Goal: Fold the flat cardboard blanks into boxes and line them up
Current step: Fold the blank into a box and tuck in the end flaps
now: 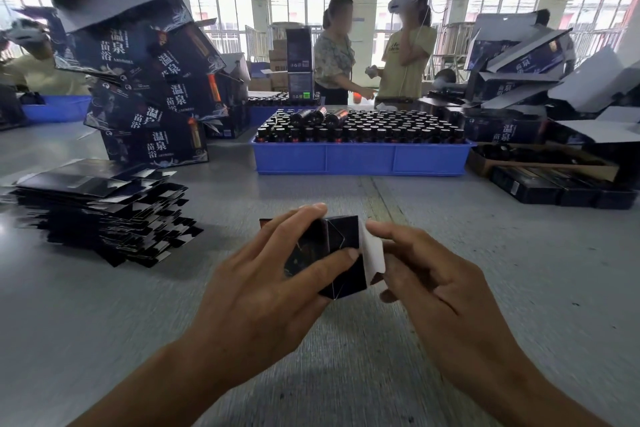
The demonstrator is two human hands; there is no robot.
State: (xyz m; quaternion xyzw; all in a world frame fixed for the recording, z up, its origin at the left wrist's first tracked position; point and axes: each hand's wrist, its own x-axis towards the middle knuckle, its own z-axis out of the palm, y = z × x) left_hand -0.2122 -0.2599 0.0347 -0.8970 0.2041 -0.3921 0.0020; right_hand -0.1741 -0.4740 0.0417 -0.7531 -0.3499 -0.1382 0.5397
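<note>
A small dark cardboard box (341, 246), partly folded, is held above the grey table (485, 253) at the centre. My left hand (273, 284) grips its body, thumb across the near face and fingers over the top. My right hand (433, 274) pinches the box's white end flap (374, 253), which stands open to the right. A spread pile of flat dark blanks (104, 211) lies on the table to the left.
A leaning stack of large dark printed cartons (149, 90) rises at the back left. A blue tray (360, 158) of dark bottles sits behind the box. Opened cartons (519, 94) and dark finished boxes (561, 189) crowd the right. Two people (374, 45) stand beyond the tray.
</note>
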